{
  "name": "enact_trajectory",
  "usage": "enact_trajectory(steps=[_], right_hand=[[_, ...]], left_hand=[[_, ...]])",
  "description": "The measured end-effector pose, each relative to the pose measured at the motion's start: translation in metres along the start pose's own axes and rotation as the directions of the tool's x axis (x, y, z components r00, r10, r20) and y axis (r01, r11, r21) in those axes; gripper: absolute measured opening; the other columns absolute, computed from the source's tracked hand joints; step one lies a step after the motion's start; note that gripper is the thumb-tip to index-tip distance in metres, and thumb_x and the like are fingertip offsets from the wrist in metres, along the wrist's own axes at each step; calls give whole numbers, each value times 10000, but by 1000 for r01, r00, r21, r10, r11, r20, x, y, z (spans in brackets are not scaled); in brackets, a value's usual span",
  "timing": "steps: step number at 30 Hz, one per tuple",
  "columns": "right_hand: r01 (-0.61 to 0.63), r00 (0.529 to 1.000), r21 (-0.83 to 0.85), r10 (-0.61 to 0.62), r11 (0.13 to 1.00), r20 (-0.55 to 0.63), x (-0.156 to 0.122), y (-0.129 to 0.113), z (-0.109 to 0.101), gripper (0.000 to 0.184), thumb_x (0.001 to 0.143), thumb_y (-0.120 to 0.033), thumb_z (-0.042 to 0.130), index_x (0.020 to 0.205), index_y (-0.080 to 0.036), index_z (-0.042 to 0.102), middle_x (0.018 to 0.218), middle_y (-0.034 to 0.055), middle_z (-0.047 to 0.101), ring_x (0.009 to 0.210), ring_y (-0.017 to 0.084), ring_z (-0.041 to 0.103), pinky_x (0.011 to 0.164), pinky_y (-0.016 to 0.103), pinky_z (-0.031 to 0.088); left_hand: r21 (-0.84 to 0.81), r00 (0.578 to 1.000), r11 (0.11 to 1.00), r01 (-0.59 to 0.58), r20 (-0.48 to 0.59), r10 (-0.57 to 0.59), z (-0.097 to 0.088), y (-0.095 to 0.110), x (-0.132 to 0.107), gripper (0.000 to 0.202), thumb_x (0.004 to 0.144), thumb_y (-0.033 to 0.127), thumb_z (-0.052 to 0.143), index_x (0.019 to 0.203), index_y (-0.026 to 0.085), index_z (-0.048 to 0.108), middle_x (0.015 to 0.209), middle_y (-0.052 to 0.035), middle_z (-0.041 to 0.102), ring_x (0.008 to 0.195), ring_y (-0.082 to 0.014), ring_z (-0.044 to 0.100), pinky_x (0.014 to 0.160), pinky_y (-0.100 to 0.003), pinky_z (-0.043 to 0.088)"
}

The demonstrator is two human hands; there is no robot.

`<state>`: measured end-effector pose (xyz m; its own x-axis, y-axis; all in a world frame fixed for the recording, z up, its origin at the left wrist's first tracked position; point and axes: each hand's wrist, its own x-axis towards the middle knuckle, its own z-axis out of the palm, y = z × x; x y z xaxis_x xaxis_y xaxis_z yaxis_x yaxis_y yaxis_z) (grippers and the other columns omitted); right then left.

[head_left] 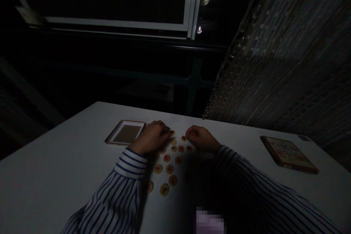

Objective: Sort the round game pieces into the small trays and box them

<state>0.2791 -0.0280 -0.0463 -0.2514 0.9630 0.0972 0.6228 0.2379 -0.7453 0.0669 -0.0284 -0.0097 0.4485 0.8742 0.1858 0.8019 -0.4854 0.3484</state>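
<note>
Round wooden xiangqi pieces with red or dark characters lie loosely scattered on the white table, among them a red-marked piece point(169, 169) and a dark-marked piece point(164, 189). My left hand point(153, 136) is bent over the far end of the group, thumb and fingers closed at a xiangqi piece point(172, 132). Opposite it, my right hand point(202, 139) has curled fingers. Just beside its fingertips is another dark-marked piece point(183, 138); whether they touch, or what is inside the curl, I cannot tell. Shadow darkens the pieces nearest my right wrist.
An open box half point(109, 139) with a pale rim stands left of my left hand. A flat box with a printed lid point(289, 153) lies at the right on the white table point(82, 175). A bead curtain point(274, 62) hangs behind the right side, a window frame point(117, 23) beyond.
</note>
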Motion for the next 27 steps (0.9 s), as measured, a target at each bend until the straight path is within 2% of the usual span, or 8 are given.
enact_trajectory(steps=[2, 5, 9, 13, 16, 21, 25, 27], right_hand=[[27, 999, -128, -23, 991, 36, 0, -6, 3, 171, 730, -274, 470, 803, -170, 585, 678, -1, 603, 611, 102, 529, 563, 208, 380], [110, 992, -306, -84, 946, 96, 4, -14, 10, 178, 742, -273, 463, 832, -184, 588, 689, 1, 604, 631, 108, 524, 594, 215, 362], [192, 980, -474, -143, 859, 136, 12, -22, 21, 214, 744, -309, 472, 891, -199, 583, 807, 30, 615, 774, 149, 529, 673, 242, 343], [203, 976, -592, -112, 780, 186, 19, -30, 31, 253, 756, -373, 456, 912, -211, 571, 855, 49, 619, 805, 185, 534, 666, 274, 334], [201, 973, -660, -72, 724, 217, 23, -36, 35, 261, 766, -393, 435, 896, -213, 572, 874, 63, 623, 824, 204, 538, 657, 290, 331], [171, 973, -696, -7, 697, 232, 27, -40, 41, 240, 753, -389, 447, 836, -207, 580, 856, 70, 634, 810, 212, 550, 654, 302, 341], [151, 976, -680, 1, 718, 217, 29, -37, 43, 196, 720, -340, 480, 808, -206, 592, 810, 65, 637, 769, 207, 558, 639, 301, 351], [110, 980, -617, 19, 779, 199, 31, -35, 40, 183, 706, -328, 490, 782, -208, 605, 751, 50, 638, 719, 194, 560, 615, 291, 357]], left_hand=[[-31, 991, 999, 16, -135, -21, -15, -14, -7, 339, 809, 389, 390, 962, 189, 618, 988, -59, 610, 921, -183, 542, 825, -291, 400], [-45, 969, 997, 64, -235, -73, -25, -32, -23, 340, 815, 368, 373, 958, 176, 614, 1004, -61, 609, 924, -186, 544, 837, -299, 405], [-82, 921, 990, 118, -364, -140, -19, -46, -48, 351, 822, 372, 361, 990, 170, 593, 1011, -64, 606, 942, -188, 538, 845, -305, 409], [-137, 847, 965, 225, -463, -263, -5, -51, -64, 325, 820, 362, 370, 977, 180, 589, 978, -53, 618, 886, -176, 559, 818, -282, 428], [-173, 821, 949, 262, -476, -314, 1, -54, -68, 319, 821, 354, 366, 972, 186, 591, 977, -49, 621, 867, -176, 567, 795, -270, 442], [-179, 821, 946, 268, -472, -322, 5, -57, -68, 335, 820, 349, 360, 992, 178, 591, 990, -52, 621, 875, -178, 567, 780, -270, 449], [-173, 844, 952, 253, -441, -304, 7, -55, -68, 342, 825, 336, 348, 990, 159, 590, 988, -68, 621, 897, -186, 561, 791, -284, 444], [-175, 859, 957, 229, -426, -284, 9, -52, -67, 339, 825, 322, 350, 994, 152, 588, 989, -71, 620, 907, -186, 558, 804, -293, 437]])
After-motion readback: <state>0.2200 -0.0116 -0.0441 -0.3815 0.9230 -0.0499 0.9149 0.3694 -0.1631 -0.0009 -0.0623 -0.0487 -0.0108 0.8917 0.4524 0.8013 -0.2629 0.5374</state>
